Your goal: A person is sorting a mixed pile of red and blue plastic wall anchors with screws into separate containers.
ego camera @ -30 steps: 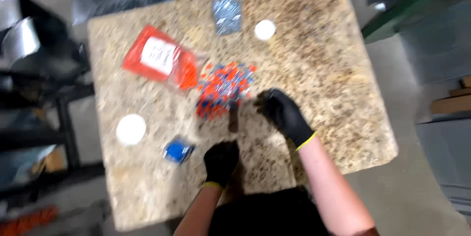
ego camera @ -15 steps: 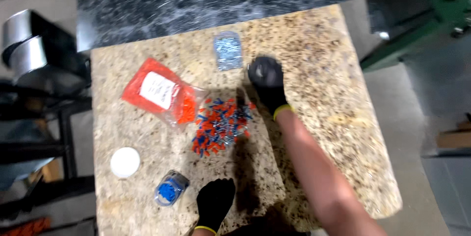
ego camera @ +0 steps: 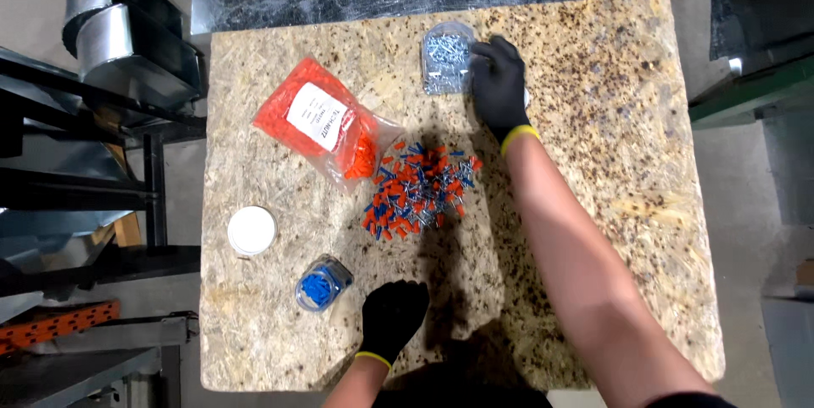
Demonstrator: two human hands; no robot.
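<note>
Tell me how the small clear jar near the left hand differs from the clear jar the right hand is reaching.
The small clear jar of blue pieces lies near the left hand, untouched; the clear jar of silvery metal pieces lies at the far side of the speckled board, with the right hand touching it. One holds blue parts, the other grey metallic ones. The far jar looks larger. Both are see-through, lie on their sides and appear to be lidless.
</note>
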